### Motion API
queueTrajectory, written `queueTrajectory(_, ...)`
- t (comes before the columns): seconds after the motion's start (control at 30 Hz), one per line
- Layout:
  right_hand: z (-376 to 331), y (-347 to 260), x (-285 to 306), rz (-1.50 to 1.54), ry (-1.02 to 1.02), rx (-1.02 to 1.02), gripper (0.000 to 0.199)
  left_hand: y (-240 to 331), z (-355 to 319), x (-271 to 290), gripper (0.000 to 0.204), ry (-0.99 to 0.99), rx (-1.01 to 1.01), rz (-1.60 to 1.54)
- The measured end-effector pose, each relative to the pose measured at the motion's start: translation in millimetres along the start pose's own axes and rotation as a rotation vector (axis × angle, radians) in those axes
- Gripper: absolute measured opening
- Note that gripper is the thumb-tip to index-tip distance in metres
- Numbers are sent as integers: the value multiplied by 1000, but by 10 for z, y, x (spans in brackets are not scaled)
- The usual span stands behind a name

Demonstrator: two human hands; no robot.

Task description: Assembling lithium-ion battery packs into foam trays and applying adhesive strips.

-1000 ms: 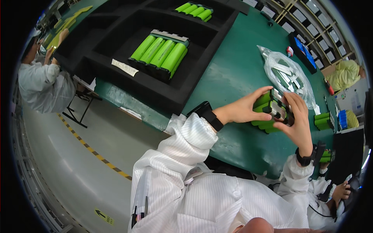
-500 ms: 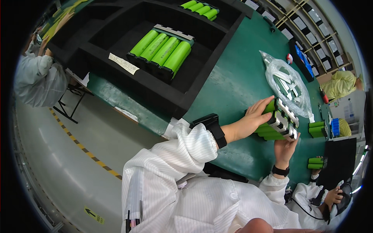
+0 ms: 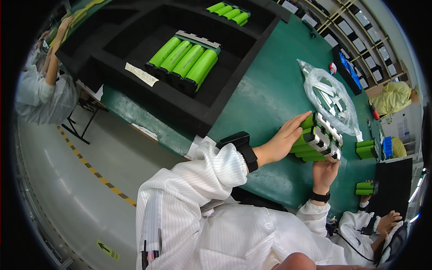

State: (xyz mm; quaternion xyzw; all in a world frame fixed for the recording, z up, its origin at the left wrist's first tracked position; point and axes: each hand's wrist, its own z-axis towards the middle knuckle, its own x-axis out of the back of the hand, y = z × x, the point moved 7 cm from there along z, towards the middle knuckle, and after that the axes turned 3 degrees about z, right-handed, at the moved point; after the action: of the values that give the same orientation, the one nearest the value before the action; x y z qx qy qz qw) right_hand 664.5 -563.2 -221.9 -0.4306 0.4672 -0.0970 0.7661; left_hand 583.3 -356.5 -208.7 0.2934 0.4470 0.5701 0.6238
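Note:
Between my hands is a battery pack (image 3: 307, 146) of green cylindrical cells, with black end holders and silvery metal strips on the side turned to the right. My left hand (image 3: 282, 143) lies along its left side, fingers stretched together over the upper edge. From below, my right hand (image 3: 325, 174) grips the lower right corner; part of its fingers is hidden behind the pack. The pack is tilted above the green table (image 3: 265, 96). Another green battery pack (image 3: 184, 63) lies in a compartment of the black foam tray (image 3: 220, 105) to the left.
A third green pack (image 3: 228, 12) sits in the tray's far compartment. Beyond my hands lies a clear plastic bag (image 3: 330, 99) of white strips. Green packs (image 3: 366, 149) stand at the right, near a co-worker's hand (image 3: 389, 221). Another person (image 3: 45, 90) works at the left.
The view has shifted slightly, and my hands with the battery pack appear a little further left. The person at the left has raised an arm; the right co-worker's hand has moved.

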Motion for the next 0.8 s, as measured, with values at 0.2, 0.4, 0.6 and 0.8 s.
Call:
queueTrajectory(0.2,-61,-5,14,137,-141,53,35,73,40,-80,57,-33,48,82)
queueTrajectory(0.4,-21,145,-126,100,-13,8,50,-131,-31,20,58,6,176,12)
queueTrajectory(0.6,-12,-36,-373,44,-8,32,62,-241,-71,24,48,161,302,-260)
queueTrajectory(0.8,-4,-75,-442,91,-33,98,59,-319,-146,116,45,227,250,-164)
